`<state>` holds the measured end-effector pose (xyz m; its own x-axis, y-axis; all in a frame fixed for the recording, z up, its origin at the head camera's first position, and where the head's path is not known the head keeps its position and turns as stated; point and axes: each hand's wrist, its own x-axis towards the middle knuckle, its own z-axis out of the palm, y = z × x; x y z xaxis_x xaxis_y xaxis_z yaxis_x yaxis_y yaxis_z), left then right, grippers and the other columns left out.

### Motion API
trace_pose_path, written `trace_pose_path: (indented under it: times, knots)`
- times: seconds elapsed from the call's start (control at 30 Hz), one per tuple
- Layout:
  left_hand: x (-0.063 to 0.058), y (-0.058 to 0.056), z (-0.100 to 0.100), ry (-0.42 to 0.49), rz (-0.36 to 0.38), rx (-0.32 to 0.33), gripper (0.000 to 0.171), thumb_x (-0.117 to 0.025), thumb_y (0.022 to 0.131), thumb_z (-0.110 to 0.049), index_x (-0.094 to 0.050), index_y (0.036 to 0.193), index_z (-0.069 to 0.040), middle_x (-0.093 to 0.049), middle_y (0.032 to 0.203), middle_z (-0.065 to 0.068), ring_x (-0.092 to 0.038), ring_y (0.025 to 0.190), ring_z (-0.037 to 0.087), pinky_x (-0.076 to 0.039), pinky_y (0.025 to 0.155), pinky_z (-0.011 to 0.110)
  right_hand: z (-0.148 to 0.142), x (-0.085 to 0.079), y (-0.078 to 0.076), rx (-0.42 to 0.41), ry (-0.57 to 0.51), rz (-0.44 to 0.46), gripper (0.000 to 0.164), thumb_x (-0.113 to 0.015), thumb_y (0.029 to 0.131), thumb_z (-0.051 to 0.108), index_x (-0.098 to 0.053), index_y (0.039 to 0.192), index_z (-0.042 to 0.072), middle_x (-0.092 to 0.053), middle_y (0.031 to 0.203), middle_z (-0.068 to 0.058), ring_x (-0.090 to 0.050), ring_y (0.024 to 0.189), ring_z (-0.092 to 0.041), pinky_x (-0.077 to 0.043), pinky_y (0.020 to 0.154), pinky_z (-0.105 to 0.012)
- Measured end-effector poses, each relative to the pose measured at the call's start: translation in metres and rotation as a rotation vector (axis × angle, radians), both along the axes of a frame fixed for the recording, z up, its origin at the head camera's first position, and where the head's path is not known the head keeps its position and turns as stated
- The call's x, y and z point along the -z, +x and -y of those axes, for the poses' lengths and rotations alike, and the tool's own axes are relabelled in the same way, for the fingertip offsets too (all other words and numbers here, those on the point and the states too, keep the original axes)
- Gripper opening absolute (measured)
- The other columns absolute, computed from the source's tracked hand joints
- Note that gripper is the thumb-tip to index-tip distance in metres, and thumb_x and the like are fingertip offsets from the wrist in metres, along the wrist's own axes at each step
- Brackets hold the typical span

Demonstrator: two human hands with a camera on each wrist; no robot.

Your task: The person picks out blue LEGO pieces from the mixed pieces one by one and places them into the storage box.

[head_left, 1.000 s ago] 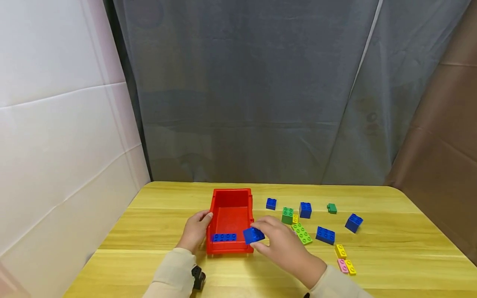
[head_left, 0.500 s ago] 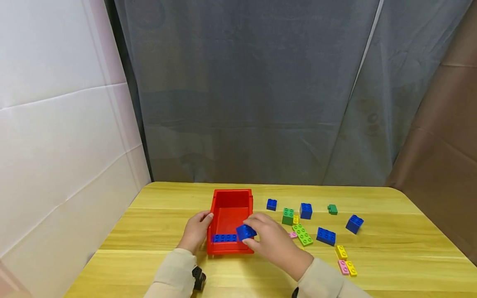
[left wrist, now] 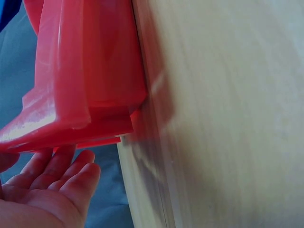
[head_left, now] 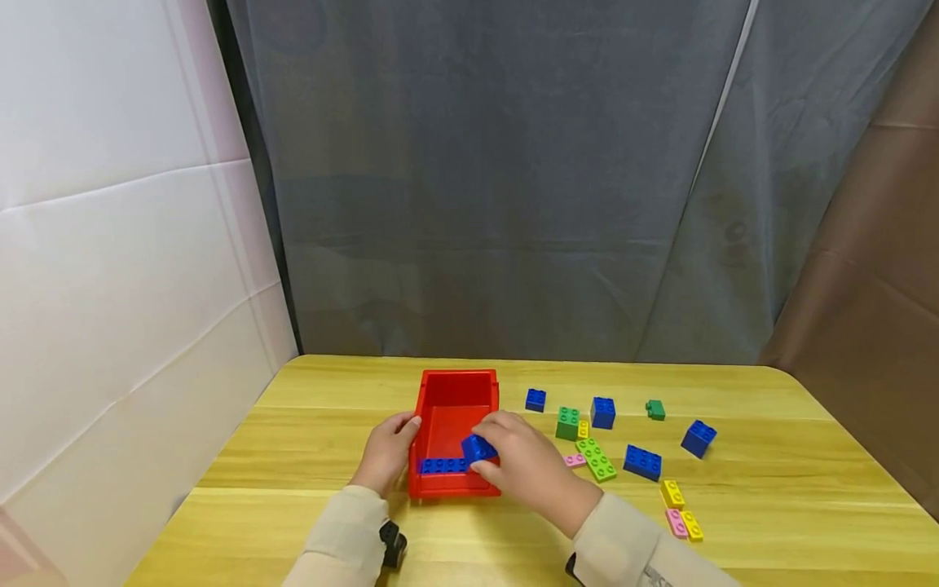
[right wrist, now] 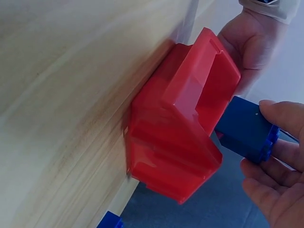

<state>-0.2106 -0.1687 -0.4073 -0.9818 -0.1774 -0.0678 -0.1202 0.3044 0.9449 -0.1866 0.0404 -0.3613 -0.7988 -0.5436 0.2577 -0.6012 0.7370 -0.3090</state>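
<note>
Left hand: at left wall of red bin; thumb over rim, fingers lightly bent against outer side, gripping it.
Right hand: fingers parted only by the width of a blue block, pinched between thumb and fingertips; studs toward palm in right wrist view.
Blue block: tilted, over the bin's near right corner; contact with bin, cannot tell.
Bin: on wooden desk, open side up, long side running away from the person.
Inside bin: four-stud blue strip along near end, just left of the pinched block.
Right of bin, near: pink brick just beside lime brick; green brick beside small yellow brick.
Farther right: four loose blue bricks, well apart; little green piece between two of them.
Near right: two yellow bricks and a second pink one, clustered.
Behind desk: grey curtain.
</note>
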Motion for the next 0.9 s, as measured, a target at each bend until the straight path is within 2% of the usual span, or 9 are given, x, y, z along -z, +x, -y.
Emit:
trace_pose_path:
  times: [0.9]
  knots:
    - [-0.003, 0.002, 0.0, 0.007, -0.012, 0.001, 0.042, -0.043, 0.104, -0.02, -0.049, 0.135, 0.006, -0.052, 0.135, 0.026, -0.05, 0.122, 0.042, -0.04, 0.104, 0.054, 0.02, 0.002, -0.017, 0.011, 0.208, 0.0, 0.048, -0.073, 0.086, 0.035, -0.063, 0.126, 0.011, -0.061, 0.116, -0.004, -0.056, 0.109, -0.019, -0.053, 0.091, -0.033]
